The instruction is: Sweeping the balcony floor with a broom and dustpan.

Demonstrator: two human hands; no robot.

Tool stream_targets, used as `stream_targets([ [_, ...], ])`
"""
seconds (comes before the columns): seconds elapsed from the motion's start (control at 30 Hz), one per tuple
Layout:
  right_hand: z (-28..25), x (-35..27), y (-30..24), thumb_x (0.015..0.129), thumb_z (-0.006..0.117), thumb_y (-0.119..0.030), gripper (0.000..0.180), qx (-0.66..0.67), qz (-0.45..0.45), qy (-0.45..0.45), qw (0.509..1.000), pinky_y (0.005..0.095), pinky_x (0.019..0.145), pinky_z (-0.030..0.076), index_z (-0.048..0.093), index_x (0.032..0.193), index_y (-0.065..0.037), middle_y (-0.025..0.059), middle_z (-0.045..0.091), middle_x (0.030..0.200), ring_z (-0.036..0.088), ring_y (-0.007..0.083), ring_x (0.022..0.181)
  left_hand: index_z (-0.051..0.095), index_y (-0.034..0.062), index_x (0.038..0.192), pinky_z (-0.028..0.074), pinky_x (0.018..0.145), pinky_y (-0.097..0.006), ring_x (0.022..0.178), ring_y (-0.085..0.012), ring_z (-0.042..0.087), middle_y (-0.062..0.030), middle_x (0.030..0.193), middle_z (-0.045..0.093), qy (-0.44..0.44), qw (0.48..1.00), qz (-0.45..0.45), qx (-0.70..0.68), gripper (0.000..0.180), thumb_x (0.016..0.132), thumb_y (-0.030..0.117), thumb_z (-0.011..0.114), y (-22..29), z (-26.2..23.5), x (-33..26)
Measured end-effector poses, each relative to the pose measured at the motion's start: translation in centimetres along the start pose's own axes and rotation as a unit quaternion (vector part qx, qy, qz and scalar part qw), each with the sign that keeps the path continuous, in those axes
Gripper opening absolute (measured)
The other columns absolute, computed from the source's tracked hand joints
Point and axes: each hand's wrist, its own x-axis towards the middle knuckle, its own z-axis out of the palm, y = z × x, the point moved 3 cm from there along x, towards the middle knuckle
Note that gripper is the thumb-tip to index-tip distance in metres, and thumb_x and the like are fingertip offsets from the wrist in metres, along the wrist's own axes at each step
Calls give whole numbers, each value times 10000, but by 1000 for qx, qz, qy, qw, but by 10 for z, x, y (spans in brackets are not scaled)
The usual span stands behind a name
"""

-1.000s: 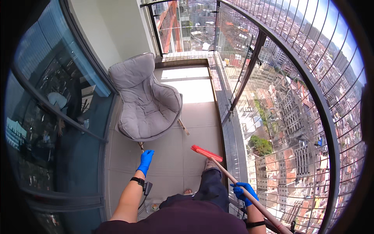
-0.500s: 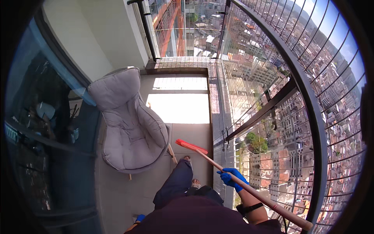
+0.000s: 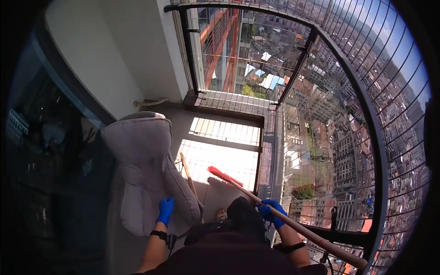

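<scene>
My right hand (image 3: 274, 212), in a blue glove, is closed round the long wooden handle (image 3: 300, 234) of a broom. At the handle's far end, the red broom head (image 3: 224, 176) is over the tiles and casts a shadow beside it. My left hand (image 3: 166, 211), also gloved in blue, is over the seat of a grey padded armchair (image 3: 137, 142). Its fingers are partly curled, slightly apart, with nothing seen in them. Whether it touches the cushion I cannot tell.
Wooden chair legs (image 3: 187, 174) stick out beside the armchair. A dark metal railing (image 3: 366, 87) with wires curves round the right and far sides. Dark glass (image 3: 55, 151) lies along the left. A pale pipe (image 3: 153, 102) runs near the wall base. My foot (image 3: 222, 214) is on the tiles.
My left hand has come up from the lower edge to over the chair. My view has shifted, and more of the far railing shows. My right hand still grips the broom.
</scene>
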Motion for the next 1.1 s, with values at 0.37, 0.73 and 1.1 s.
stream_targets([
  [0.37, 254, 230, -161, 748, 412, -97, 269, -104, 142, 63, 982, 187, 331, 348, 343, 952, 63, 32, 383, 503, 393, 96, 379, 520, 46, 811, 361, 743, -275, 825, -183, 487, -63, 822, 508, 30, 984, 167, -62, 157, 664, 51, 573, 275, 4, 121],
  [0.73, 433, 511, -75, 694, 420, -103, 220, -555, 212, -63, 802, 263, 379, 328, 326, 495, -98, 15, 342, 426, 367, 136, 385, 378, -23, 1083, 272, 876, -345, 1054, -261, 347, -161, 1109, 376, 102, 936, 262, -211, 798, 506, 441, 679, 371, -86, 220],
  [1.1, 456, 687, 28, 648, 449, -63, 98, -937, 79, -220, 260, 278, 423, 374, 527, 618, -11, 105, 457, 509, 481, 187, 470, 499, 56, 750, 436, 677, -342, 733, -230, 533, -77, 765, 502, 38, 908, 365, -203, 429, 557, 415, 634, 401, -197, 325],
])
